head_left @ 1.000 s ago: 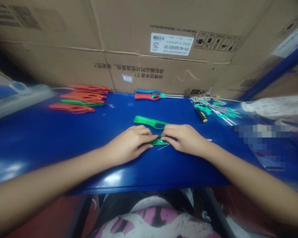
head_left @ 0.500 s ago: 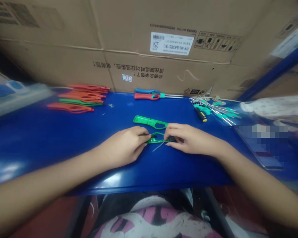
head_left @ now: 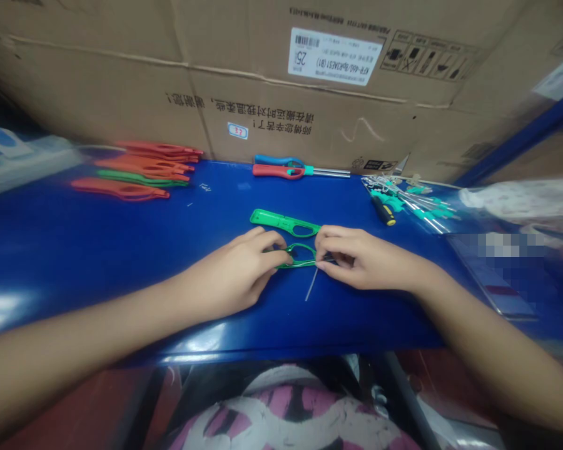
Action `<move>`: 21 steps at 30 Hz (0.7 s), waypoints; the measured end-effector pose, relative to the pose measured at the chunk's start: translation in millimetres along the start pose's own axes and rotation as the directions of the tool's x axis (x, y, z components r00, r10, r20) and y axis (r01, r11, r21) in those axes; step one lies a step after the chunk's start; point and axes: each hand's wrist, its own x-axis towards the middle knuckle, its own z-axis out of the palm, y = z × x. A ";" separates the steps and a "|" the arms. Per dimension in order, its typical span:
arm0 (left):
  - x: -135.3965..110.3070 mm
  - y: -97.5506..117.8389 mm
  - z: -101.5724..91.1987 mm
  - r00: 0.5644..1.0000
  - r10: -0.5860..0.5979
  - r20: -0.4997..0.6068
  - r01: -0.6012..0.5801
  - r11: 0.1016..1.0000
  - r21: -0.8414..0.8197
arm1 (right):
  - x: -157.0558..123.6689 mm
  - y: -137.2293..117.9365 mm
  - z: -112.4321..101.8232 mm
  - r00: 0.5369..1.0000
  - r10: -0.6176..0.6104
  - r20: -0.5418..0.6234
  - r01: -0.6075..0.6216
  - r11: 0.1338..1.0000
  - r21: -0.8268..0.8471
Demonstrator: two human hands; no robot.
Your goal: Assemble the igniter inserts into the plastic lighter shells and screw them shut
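Observation:
Near the front of the blue table lies a green lighter shell half (head_left: 301, 261) with an oval opening. My left hand (head_left: 251, 265) is closed on its left end, fingertips by a small dark part. My right hand (head_left: 356, 256) pinches at the shell's right end, and a thin pale tube (head_left: 311, 285) sticks out below its fingertips toward me. What else those fingers hold is hidden. Just behind, a second green shell half (head_left: 281, 220) lies with its inside up, its right end next to my right hand.
Orange and green shells (head_left: 136, 169) are stacked at the left. Two long-necked lighters (head_left: 281, 170), blue and red, lie at the back. Metal rods with teal parts (head_left: 413, 197) and a black-yellow screwdriver (head_left: 383, 211) lie right. A cardboard box (head_left: 244, 75) stands behind.
The thin tube has swung from pointing left to pointing down toward me. My left fingers have shifted slightly right along the shell. The camera view has tilted down a little.

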 end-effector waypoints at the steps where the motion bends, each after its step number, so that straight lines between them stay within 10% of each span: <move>1: 0.0 0.7 -0.2 1.000 0.000 0.002 0.000 1.000 0.015 | 0.9 0.3 1.1 1.000 0.001 -0.015 -0.002 1.000 -0.007; 21: -0.4 -1.8 1.6 1.000 -0.020 -0.009 0.020 1.000 -0.018 | 1.6 6.1 2.0 0.996 -0.042 -0.085 0.037 0.998 -0.060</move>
